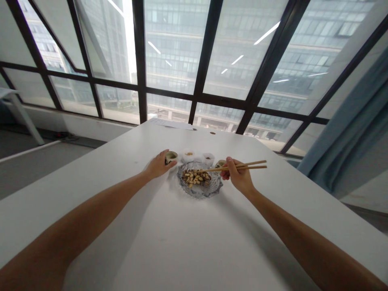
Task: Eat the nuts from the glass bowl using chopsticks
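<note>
A clear glass dish (200, 190) with a pile of nuts and seeds (196, 177) sits on the white table (169, 242). My right hand (238, 177) is closed round a pair of wooden chopsticks (242, 165), whose tips reach over the pile from the right. My left hand (157, 165) is wrapped round a small dark cup (171, 156) just left of the dish. Two small white cups (188, 155) (208, 158) stand behind the dish. Another small cup (220, 163) is half hidden behind my right hand.
Some paper (169, 122) lies at the table's far edge, near a small dark spot (212, 132). Tall windows with black frames (200, 81) rise beyond. A blue curtain (351, 133) hangs at the right, and a grey floor (36, 161) lies to the left.
</note>
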`<state>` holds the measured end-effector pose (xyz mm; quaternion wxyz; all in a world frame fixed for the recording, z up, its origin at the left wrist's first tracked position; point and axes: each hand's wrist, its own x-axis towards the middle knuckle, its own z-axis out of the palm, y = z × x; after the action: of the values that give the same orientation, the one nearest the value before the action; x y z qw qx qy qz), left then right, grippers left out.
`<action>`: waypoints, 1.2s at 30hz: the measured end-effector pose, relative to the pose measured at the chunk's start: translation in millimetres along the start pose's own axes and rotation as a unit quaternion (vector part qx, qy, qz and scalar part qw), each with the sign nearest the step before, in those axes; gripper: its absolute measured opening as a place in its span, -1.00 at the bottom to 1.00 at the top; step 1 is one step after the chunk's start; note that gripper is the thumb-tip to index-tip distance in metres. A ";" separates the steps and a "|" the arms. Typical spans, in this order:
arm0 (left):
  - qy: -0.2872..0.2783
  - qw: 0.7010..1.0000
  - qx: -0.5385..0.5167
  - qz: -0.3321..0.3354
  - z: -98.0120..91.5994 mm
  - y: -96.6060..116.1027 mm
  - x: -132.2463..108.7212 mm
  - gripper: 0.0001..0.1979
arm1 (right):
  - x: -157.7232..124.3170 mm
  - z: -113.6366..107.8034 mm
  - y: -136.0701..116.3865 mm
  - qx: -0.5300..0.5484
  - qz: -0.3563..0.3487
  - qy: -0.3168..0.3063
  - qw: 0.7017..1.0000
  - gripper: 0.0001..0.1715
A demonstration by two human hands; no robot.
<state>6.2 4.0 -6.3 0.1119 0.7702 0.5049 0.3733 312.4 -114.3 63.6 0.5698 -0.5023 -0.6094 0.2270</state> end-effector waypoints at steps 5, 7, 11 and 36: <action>-0.002 1.000 -0.006 0.001 -0.9 -0.7 -0.1 -0.25 | 5.5 6.4 -8.7 -0.052 0.004 -0.080 0.995 -0.25; 0.000 1.000 -0.006 0.004 -1.1 -1.1 -0.2 -0.25 | 7.9 11.0 -12.0 -0.069 0.000 -0.100 0.993 -0.24; -0.001 1.000 -0.004 0.005 -0.5 -1.9 0.0 -0.23 | 10.8 17.2 -14.9 -0.116 -0.027 -0.122 0.985 -0.26; -0.002 1.000 0.007 -0.003 -0.3 1.5 -0.5 -0.27 | -4.3 13.5 -25.3 -0.233 -0.155 -0.138 0.950 -0.37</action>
<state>6.9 2.8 -5.5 0.1090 0.7699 0.5098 0.3679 290.3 -124.0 79.8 0.3754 -0.4845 -0.7883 0.0543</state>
